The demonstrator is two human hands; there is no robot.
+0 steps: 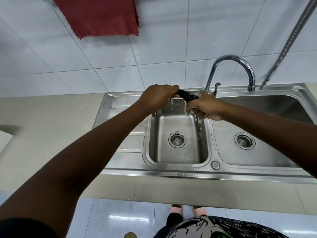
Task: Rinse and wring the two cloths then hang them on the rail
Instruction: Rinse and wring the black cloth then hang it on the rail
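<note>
I have the dark cloth [187, 96] twisted into a tight rope between my two fists, and I am holding it out over the small left basin [178, 140] of the steel sink [123, 98] so that what I squeeze out falls straight into it and not onto the worktop [51, 121]. My left hand [157, 97] has a closed grip on one end, knuckles up; my right hand [205, 107] is clenched on the other end, turned the opposite way, which is what puts the twist in. Water runs in thin streams from under my right fist down toward the basin's drain [177, 139], so the cloth is giving up a fair amount and I judge the wringing is in hand but not done. The tap [236, 66] curves over the larger right basin [257, 134], and I can see no water coming from it. The red cloth [101, 16] already hangs flat against the tiled wall [171, 40] up to the left; the rail itself is out of view above it. I reckon this dark one goes beside it once it stops dripping, so the free space to the right of the red cloth looks like the place to aim for.
</note>
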